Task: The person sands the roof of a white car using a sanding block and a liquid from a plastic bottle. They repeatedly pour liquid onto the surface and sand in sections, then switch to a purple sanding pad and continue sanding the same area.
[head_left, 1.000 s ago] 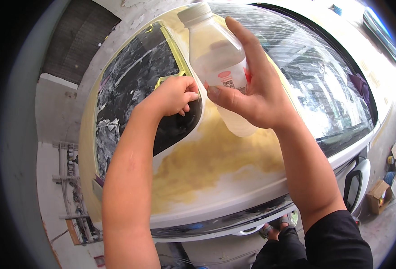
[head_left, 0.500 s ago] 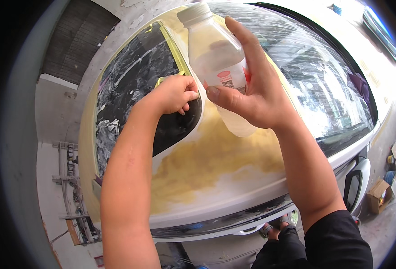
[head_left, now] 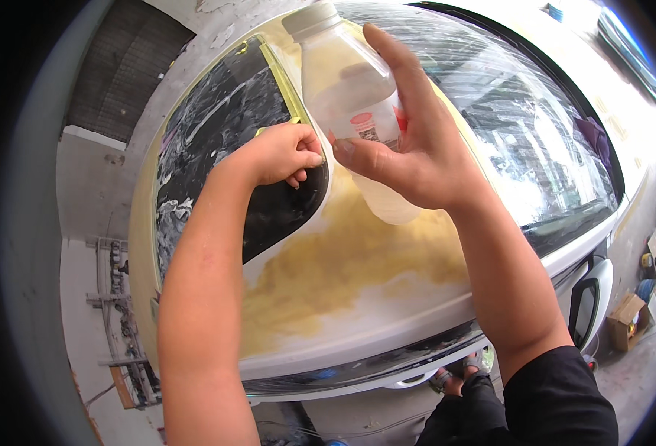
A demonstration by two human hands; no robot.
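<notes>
My left hand (head_left: 289, 154) is closed in a pinch at the corner of the dark glass panel (head_left: 283, 215) in the car roof. Yellow masking tape (head_left: 286, 85) runs down the panel's edge to this hand, and a loose fold of it shows behind the knuckles. The fingers hide the gripped end. In my right hand (head_left: 428, 152) is a clear plastic bottle (head_left: 346, 78) with a white cap, tilted above the roof. The thumb and fingers wrap round its red-marked label, and pale or cloudy content shows inside.
The car roof (head_left: 358, 275) is white with sanded yellowish patches. On the right lie the streaky windshield (head_left: 521, 149) and a side mirror (head_left: 592, 305). A cardboard box (head_left: 627, 321) stands on the floor at the right. Metal racking (head_left: 116, 320) is at the left.
My left hand has shifted slightly left along the panel's edge, still pinched. The bottle in my right hand has moved a little left and up.
</notes>
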